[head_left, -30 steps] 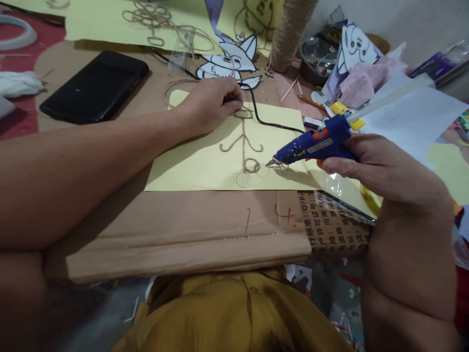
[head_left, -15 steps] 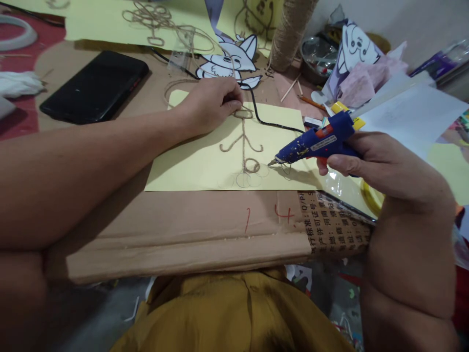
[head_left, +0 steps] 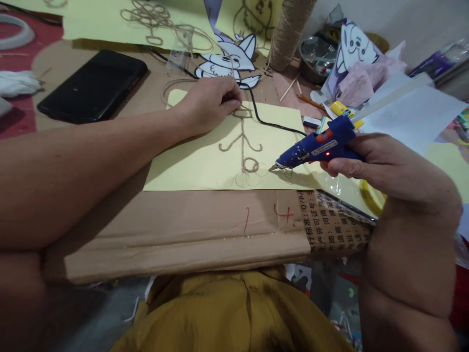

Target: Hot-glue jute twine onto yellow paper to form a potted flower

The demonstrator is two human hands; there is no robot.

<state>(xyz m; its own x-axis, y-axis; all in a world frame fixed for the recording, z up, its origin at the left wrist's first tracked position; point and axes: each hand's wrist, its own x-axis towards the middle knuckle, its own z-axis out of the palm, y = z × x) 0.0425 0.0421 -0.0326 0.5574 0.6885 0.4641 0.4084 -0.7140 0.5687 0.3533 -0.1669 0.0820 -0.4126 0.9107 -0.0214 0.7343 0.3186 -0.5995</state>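
- Blue glue gun (head_left: 311, 148): within the right hand (head_left: 384, 164), fingers wrapped round its handle; nozzle low over the yellow sheet (head_left: 190, 166), right of the twine figure (head_left: 242, 142).
- Left hand (head_left: 214, 102): fingertips drawn together beside the figure's top loop; whether they pinch twine is unclear.

The head camera looks forward and down from above the lap (head_left: 227, 313), close behind the near edge of the cardboard (head_left: 183, 215)
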